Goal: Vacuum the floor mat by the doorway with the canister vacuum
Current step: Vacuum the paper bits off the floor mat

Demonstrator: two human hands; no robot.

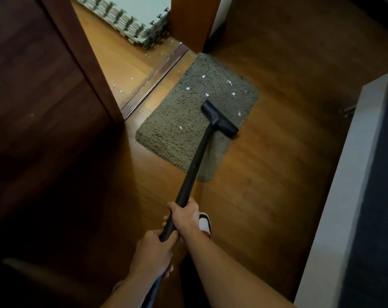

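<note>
A grey-brown shaggy floor mat (pixel 179 121) lies on the wooden floor by the doorway, with several small white paper scraps (pixel 203 76) scattered on it. The black vacuum floor head (pixel 219 118) rests on the mat's right part. Its black wand (pixel 195 165) runs back toward me. My right hand (pixel 186 216) grips the wand higher up, and my left hand (pixel 153 252) is closed around the wand's lower end. The canister is out of view.
A dark wooden door (pixel 44 90) stands open at the left. Beyond the threshold strip (pixel 157 78) lies a stack of foam puzzle mats (pixel 130 18), with more white scraps on the floor there. A white ledge (pixel 344 185) runs along the right. My shoe (pixel 205 223) shows under my right hand.
</note>
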